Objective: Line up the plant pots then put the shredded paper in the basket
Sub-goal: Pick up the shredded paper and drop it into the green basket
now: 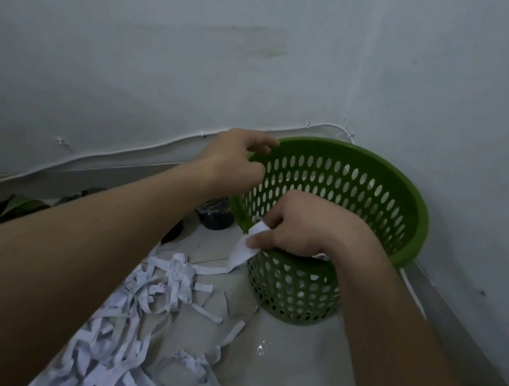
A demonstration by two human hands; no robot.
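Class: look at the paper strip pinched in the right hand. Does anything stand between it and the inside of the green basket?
Nothing visible does. The right hand holds the paper strip at the near rim of the green basket, whose mouth is open. The left hand rests at the far-left rim, off to the side.

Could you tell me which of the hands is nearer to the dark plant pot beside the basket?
Left, by a little. The left hand is just above the plant pot, at the rim of the basket; the right hand holds a paper strip farther right.
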